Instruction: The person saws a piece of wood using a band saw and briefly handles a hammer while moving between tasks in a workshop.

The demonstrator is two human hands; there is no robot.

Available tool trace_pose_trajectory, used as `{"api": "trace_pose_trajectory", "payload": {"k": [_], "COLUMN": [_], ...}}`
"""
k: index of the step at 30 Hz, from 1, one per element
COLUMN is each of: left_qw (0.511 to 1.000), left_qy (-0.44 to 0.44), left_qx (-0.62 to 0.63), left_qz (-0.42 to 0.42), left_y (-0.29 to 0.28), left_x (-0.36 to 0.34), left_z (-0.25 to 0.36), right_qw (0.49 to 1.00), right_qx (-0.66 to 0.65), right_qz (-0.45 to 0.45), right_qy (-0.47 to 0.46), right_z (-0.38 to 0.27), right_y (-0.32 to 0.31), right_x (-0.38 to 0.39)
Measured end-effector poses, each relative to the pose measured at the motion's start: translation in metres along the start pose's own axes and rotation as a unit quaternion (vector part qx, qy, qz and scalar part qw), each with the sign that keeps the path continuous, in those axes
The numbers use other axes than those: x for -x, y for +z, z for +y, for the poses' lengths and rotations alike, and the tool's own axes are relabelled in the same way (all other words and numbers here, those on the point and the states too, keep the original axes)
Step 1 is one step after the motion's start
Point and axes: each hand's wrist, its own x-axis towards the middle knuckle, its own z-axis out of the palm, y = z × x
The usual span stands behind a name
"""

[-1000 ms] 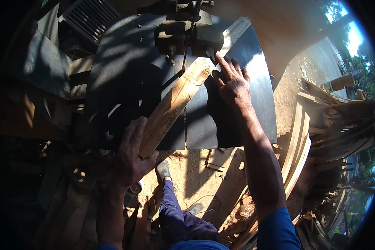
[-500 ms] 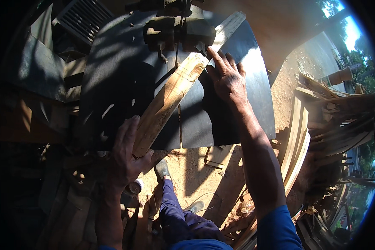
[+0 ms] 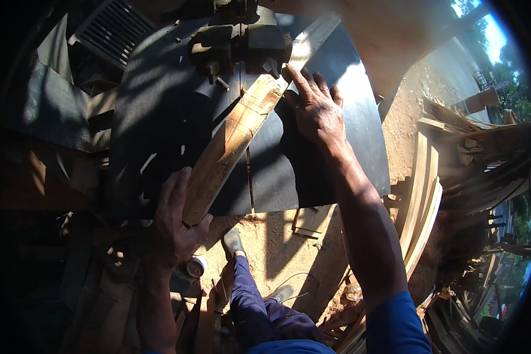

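A rough wooden plank [image 3: 233, 138] lies slantwise across the dark metal table [image 3: 271, 183] of what looks like a band saw. My left hand [image 3: 174, 227] is closed around the plank's near end, fingers along its left side and thumb by the end. Farther up, my right hand [image 3: 320, 115] rests with its fingers stretched out and apart, the fingertips touching the plank's right edge. Just left of those fingertips sits the saw's blade guide block [image 3: 268, 50], which hides part of the cutting spot. Beyond it a paler length of wood [image 3: 315, 38] runs to the far right.
A narrow slot [image 3: 249, 177] runs through the table to its front edge. Curved boards [image 3: 419, 183] and stacked timber stand on the right. A slatted grille [image 3: 113, 32] lies at the back left. Below are a round can [image 3: 196, 266], my feet and scrap wood.
The whole view has shifted a little to the left. Both hands keep about the same places on the plank; any slide of the plank is too slight to tell.
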Motion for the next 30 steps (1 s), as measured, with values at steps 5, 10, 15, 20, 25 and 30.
{"api": "trace_pose_trajectory", "payload": {"k": [5, 10, 15, 20, 25, 30], "left_qw": [1.0, 1.0, 1.0, 1.0, 1.0, 1.0], "left_qy": [-0.002, -0.017, -0.017, -0.013, 0.012, 0.017], "left_qx": [-0.008, -0.003, -0.01, -0.018, -0.02, -0.017], "left_qz": [0.002, -0.005, -0.007, -0.008, 0.007, 0.009], "left_y": [-0.0024, -0.0014, -0.0028, -0.002, -0.0065, 0.0012], "left_x": [0.0011, 0.0005, -0.0006, -0.0011, 0.001, -0.0009], "left_z": [-0.0002, 0.0003, 0.0002, 0.0005, -0.0022, -0.0058], "right_qw": [1.0, 1.0, 1.0, 1.0, 1.0, 1.0], "right_qx": [0.001, 0.001, 0.0, 0.003, -0.003, 0.006], "right_qz": [0.007, 0.005, -0.01, -0.014, -0.019, -0.026], "right_qy": [-0.004, -0.004, 0.005, 0.009, 0.007, 0.013], "right_z": [-0.0031, -0.0019, -0.0032, -0.0023, -0.009, -0.0048], "right_y": [-0.0006, -0.0011, -0.0019, -0.0038, -0.0054, -0.0056], "right_x": [-0.0001, -0.0011, -0.0021, -0.0019, -0.0048, -0.0022]}}
